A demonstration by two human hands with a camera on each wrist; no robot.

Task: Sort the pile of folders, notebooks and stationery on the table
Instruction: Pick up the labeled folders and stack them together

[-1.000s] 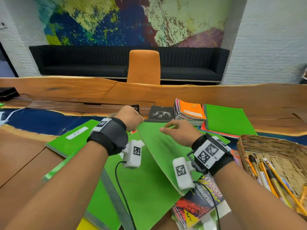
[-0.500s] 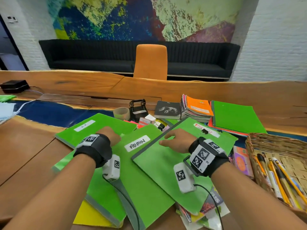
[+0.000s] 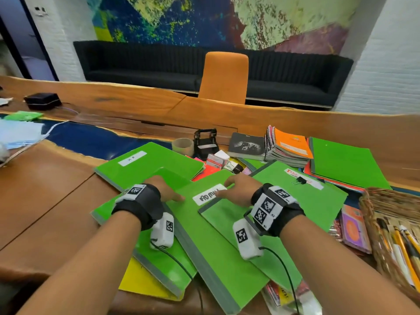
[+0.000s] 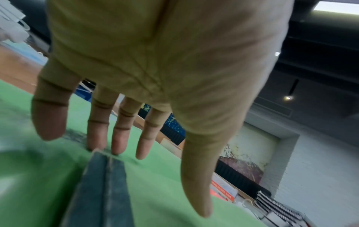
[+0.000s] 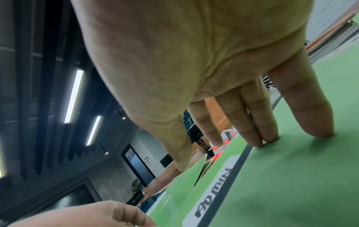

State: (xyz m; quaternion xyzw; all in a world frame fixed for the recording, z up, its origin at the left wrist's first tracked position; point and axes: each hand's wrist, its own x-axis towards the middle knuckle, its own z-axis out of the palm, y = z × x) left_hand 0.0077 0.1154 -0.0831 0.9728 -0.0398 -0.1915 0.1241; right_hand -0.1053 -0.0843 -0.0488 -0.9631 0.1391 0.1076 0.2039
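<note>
Right hand (image 3: 238, 189) has slid its top green folder (image 3: 284, 208) leftward over the ADMIN folder (image 3: 204, 235) at frame centre. Fingers straight, pressing flat, gripping nothing. Left hand (image 3: 164, 189), fingers extended, rests on the ADMIN folder's left edge.

folders (image 3: 218, 246) overlapping — basket (image 3: 372, 201) right

An office meeting room: long wooden table (image 3: 68, 201), orange chair (image 3: 223, 78), black sofa (image 3: 147, 64), wall mural (image 3: 204, 19).
</note>
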